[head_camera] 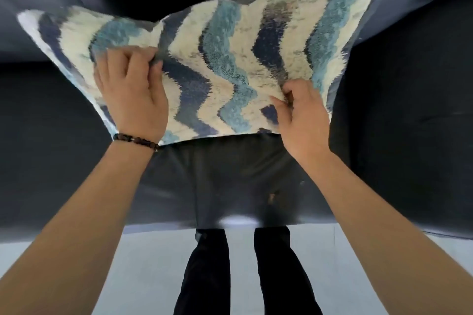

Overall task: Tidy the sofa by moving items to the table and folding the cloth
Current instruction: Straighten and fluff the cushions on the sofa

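The dark leather sofa (pixel 64 100) fills the upper view, its seat cushions and backrest bare where visible. A pale floor (pixel 143 271) lies below its front edge, where the person's dark-trousered legs (pixel 204 271) stand close against the sofa. No bench is in view.

The throw pillow (pixel 230 59), tufted in wavy white, light-blue and navy stripes, is held over the seat; whether its far edge touches the backrest cannot be told. The frame is blurred at its corners.

The left hand (pixel 133 94) lies across the near-left part of the cover, fingers curled and bunching fabric, thumb out of sight. The right hand (pixel 304 115) pinches a fold of the cover near the near-right edge, closed on it. A beaded bracelet (pixel 137 140) sits on the left wrist.

Risk, as judged: both grips take only the cover, not the pillow body. The pile could slip through the pinch, or the pillow swing and drop on one side during carrying.
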`<act>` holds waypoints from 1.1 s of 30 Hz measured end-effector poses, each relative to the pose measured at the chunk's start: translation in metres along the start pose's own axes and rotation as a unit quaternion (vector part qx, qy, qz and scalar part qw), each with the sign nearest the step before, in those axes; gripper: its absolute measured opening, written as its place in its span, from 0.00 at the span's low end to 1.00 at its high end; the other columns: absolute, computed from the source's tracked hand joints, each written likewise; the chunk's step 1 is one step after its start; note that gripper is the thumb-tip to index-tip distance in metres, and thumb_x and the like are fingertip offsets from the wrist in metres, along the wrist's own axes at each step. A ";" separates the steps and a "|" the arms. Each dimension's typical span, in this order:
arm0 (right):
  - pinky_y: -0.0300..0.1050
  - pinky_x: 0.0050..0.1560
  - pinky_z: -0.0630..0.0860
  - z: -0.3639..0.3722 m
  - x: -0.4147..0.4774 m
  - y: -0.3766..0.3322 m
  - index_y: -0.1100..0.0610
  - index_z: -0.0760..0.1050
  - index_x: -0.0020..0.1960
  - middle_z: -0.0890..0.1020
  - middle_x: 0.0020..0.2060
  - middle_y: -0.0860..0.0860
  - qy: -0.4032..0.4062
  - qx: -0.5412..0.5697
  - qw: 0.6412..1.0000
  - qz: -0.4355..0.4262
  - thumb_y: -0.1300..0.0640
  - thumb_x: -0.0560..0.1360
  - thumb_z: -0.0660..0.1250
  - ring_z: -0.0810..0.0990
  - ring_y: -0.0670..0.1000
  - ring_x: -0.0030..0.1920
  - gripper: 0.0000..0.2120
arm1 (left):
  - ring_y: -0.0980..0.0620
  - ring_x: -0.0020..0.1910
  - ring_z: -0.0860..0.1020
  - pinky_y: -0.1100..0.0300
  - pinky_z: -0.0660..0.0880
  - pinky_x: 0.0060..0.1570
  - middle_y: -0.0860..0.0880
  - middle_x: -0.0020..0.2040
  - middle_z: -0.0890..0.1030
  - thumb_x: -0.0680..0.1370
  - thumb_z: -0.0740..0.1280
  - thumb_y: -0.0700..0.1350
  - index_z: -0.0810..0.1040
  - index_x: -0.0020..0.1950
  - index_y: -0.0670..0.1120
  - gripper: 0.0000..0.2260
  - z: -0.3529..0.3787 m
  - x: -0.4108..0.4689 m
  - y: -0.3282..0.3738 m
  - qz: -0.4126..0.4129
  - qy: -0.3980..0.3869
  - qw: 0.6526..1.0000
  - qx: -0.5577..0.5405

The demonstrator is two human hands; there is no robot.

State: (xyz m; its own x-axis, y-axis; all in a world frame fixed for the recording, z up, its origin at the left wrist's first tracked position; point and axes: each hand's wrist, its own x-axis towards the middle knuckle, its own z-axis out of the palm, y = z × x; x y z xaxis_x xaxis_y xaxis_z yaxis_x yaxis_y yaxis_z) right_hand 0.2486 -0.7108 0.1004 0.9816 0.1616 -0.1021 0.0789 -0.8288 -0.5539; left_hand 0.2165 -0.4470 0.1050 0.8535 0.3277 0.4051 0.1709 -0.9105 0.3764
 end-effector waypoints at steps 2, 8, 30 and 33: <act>0.45 0.39 0.66 0.008 0.007 -0.012 0.56 0.72 0.54 0.70 0.47 0.45 0.005 0.021 1.000 0.003 0.53 0.79 0.66 0.72 0.53 0.47 0.08 | 0.40 0.52 0.74 0.49 0.70 0.54 0.39 0.52 0.77 0.81 0.61 0.44 0.78 0.55 0.42 0.09 -0.008 0.013 -0.006 0.008 0.021 1.000 -0.004; 0.48 0.53 0.74 0.038 0.020 -0.023 0.50 0.69 0.67 0.71 0.63 0.52 -0.146 -0.037 0.988 0.034 0.52 0.79 0.64 0.76 0.55 0.59 0.18 | 0.40 0.73 0.62 0.47 0.67 0.66 0.39 0.74 0.60 0.77 0.64 0.48 0.65 0.73 0.47 0.25 0.011 0.008 -0.046 -0.121 -0.180 0.976 -0.031; 0.22 0.48 0.63 0.055 0.074 -0.039 0.66 0.71 0.57 0.66 0.53 0.54 0.115 0.058 0.992 0.012 0.66 0.77 0.63 0.68 0.49 0.47 0.10 | 0.42 0.44 0.79 0.49 0.76 0.45 0.39 0.51 0.77 0.78 0.58 0.50 0.70 0.53 0.39 0.14 0.043 0.007 -0.116 -0.290 -0.002 0.947 -0.142; 0.24 0.49 0.63 0.060 0.072 -0.038 0.68 0.70 0.54 0.65 0.51 0.54 0.158 0.076 0.985 0.004 0.68 0.75 0.62 0.68 0.50 0.47 0.09 | 0.42 0.44 0.78 0.46 0.76 0.46 0.39 0.51 0.76 0.78 0.58 0.51 0.65 0.50 0.47 0.08 0.044 0.001 -0.115 -0.275 0.012 0.943 -0.185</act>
State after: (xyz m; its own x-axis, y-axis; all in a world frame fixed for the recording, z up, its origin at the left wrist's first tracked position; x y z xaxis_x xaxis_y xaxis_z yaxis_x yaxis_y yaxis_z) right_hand 0.3060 -0.6354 0.0648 0.9892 -0.0391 0.1411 0.0670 -0.7364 -0.6732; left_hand 0.2192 -0.3526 0.0257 0.6732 0.7351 0.0801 0.3980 -0.4515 0.7986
